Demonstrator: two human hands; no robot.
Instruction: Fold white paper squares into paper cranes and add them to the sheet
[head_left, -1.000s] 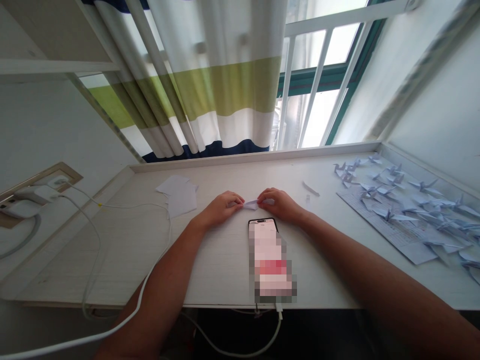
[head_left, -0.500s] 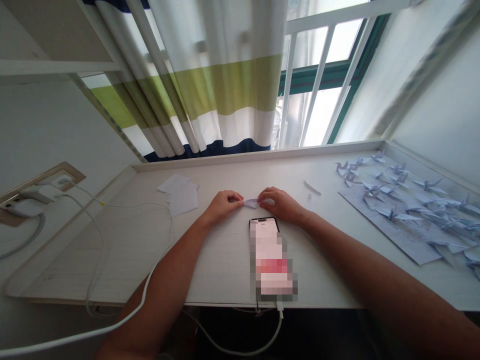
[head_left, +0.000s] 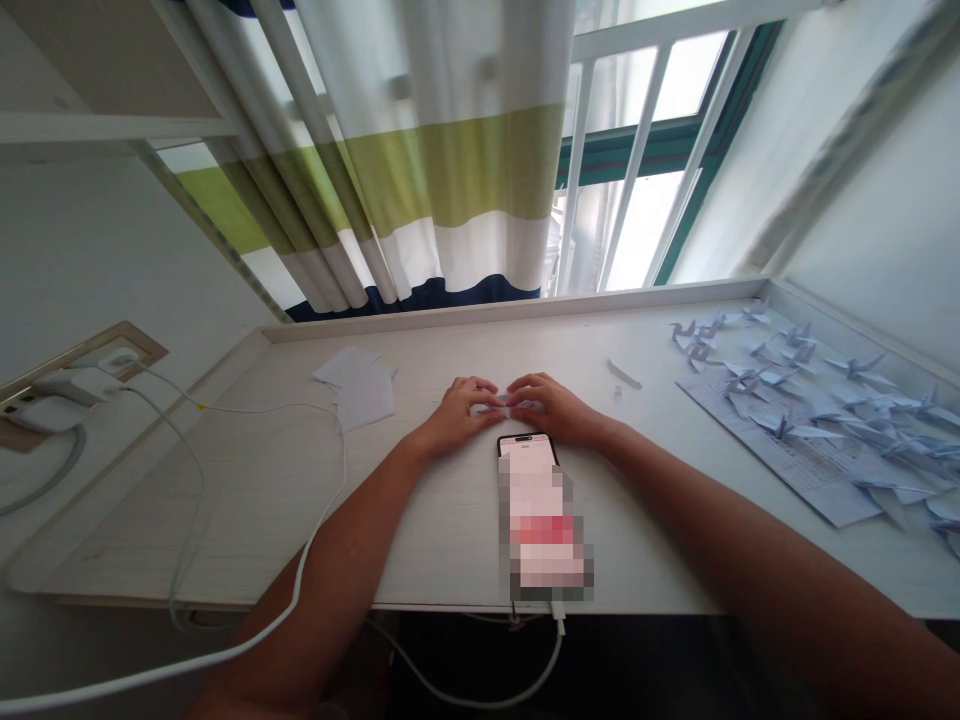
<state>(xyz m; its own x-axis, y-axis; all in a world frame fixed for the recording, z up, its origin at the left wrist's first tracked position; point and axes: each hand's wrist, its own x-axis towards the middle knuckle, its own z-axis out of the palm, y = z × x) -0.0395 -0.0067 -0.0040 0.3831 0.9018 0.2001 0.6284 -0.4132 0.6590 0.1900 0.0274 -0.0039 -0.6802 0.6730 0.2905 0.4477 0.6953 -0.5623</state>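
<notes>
A small folded piece of pale paper (head_left: 504,406) lies on the white desk (head_left: 420,500), just beyond a phone (head_left: 541,515). My left hand (head_left: 463,408) presses on its left end with fingers curled over it. My right hand (head_left: 547,405) pinches its right end. The two hands almost touch, and most of the paper is hidden under the fingers.
Several loose white paper squares (head_left: 358,385) lie to the left. Several folded paper cranes (head_left: 817,400) sit on a printed sheet (head_left: 795,462) at the right. A thin paper strip (head_left: 622,375) lies beyond my right hand. White cables (head_left: 225,410) run from a wall charger (head_left: 67,390) across the desk.
My hands have drawn closer together over the small paper, which now shows less between the fingers. My left fingers have moved onto it from its left tip.
</notes>
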